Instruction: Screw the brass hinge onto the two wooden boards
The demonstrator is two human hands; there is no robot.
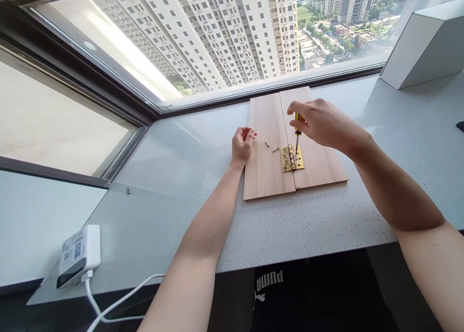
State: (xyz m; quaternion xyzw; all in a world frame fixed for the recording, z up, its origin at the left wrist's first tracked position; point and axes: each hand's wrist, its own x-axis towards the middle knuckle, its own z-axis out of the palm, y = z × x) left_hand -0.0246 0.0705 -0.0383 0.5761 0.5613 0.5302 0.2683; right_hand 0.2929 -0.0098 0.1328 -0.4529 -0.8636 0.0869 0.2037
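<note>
Brass hinge (292, 158), screwdriver handle (297, 123) half hidden by right hand (321, 124)

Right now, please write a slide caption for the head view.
Right hand holds a yellow-handled screwdriver to a brass hinge on two wooden boards; left hand rests near loose screws.

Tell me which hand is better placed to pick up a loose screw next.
Left, probably: the left hand rests empty beside the loose screws, while the right hand holds the screwdriver over the brass hinge.
</note>
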